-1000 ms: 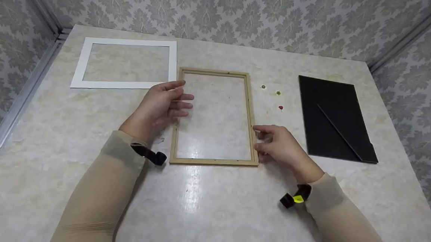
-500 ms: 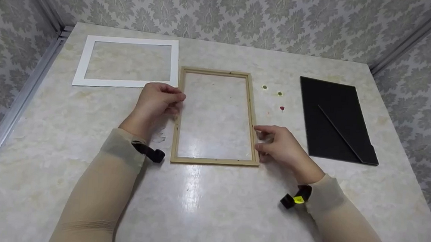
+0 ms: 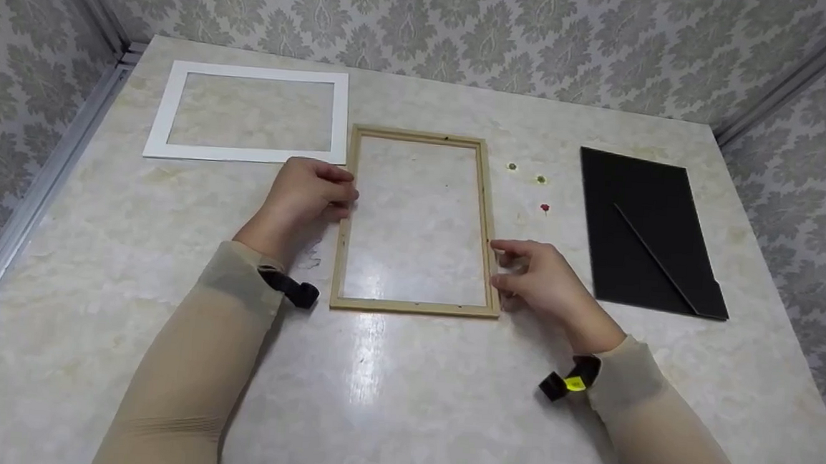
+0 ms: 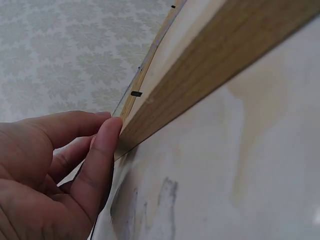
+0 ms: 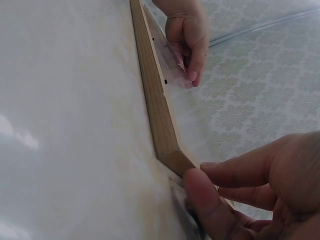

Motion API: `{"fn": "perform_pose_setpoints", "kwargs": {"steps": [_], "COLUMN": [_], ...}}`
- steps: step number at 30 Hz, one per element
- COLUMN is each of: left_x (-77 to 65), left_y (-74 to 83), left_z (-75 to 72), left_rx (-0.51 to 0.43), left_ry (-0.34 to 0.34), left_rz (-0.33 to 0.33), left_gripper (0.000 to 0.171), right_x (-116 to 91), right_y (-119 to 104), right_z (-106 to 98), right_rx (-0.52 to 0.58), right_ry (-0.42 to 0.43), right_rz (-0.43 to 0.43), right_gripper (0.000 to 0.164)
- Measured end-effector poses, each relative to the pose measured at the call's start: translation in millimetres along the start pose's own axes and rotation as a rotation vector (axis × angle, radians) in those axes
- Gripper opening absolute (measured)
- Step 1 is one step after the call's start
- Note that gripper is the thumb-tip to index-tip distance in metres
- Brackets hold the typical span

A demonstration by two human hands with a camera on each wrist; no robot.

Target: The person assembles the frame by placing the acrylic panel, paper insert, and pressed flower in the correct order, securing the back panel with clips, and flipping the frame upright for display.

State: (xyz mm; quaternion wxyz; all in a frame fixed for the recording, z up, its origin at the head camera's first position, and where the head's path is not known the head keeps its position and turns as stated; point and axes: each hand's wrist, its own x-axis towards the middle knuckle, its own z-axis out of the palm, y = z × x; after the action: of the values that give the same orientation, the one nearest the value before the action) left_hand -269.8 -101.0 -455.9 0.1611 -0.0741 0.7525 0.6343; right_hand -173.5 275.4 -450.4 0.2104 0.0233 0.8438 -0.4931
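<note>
A light wooden picture frame (image 3: 414,307) lies on the table in the head view. My left hand (image 3: 309,198) is at its left rail, thumb and fingertips together. In the right wrist view those fingertips pinch the edge of a clear sheet (image 5: 167,62), which is tilted at the frame. How far the sheet sits inside the frame is hard to tell. My right hand (image 3: 546,283) holds the right rail near the front corner; its thumb (image 5: 202,192) lies against the outer face of the wood, and the index finger (image 5: 240,167) reaches the top edge.
A white rectangular mat (image 3: 161,109) lies at the back left, close to the frame's upper left corner. Right of the frame are two small pale flowers (image 3: 540,179) and a red one (image 3: 545,208). A black backing board (image 3: 619,259) with its stand leg lies further right.
My left hand's spread fingers have come together and pinch at the left rail. My right hand stays at the right rail. The whole head view has shifted slightly.
</note>
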Motion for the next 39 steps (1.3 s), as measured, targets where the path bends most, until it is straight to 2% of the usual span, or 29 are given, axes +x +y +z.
{"fn": "perform_pose_setpoints", "kwargs": {"steps": [8,13,17,27,33,39], "left_x": [1.0,1.2,0.1,2.4,2.2,0.6], "left_y": [-3.1,-3.8,-3.4,-1.1,0.2,-0.1], "left_z": [1.9,3.1,5.4,10.2,11.9,12.4], "left_rx": [0.075,0.105,0.093,0.309,0.388,0.483], "left_ry": [0.003,0.008,0.02,0.043,0.019,-0.028], "left_rz": [0.095,0.105,0.104,0.134,0.13,0.16], "left_gripper": [0.042,0.042,0.042,0.044,0.049,0.051], "right_x": [-1.1,-1.1,-0.6,-1.6,-2.1,-2.1], "right_y": [0.4,1.0,1.3,1.6,2.1,2.2], "right_z": [-0.1,-0.3,-0.9,-1.1,-0.5,-0.6], "right_rx": [-0.017,-0.026,-0.024,0.001,0.0,0.007], "right_ry": [0.0,0.005,0.004,0.003,0.003,0.004], "right_rz": [-0.006,-0.006,-0.008,0.006,-0.001,-0.002], "right_gripper": [0.067,0.067,0.067,0.068,0.069,0.069]}}
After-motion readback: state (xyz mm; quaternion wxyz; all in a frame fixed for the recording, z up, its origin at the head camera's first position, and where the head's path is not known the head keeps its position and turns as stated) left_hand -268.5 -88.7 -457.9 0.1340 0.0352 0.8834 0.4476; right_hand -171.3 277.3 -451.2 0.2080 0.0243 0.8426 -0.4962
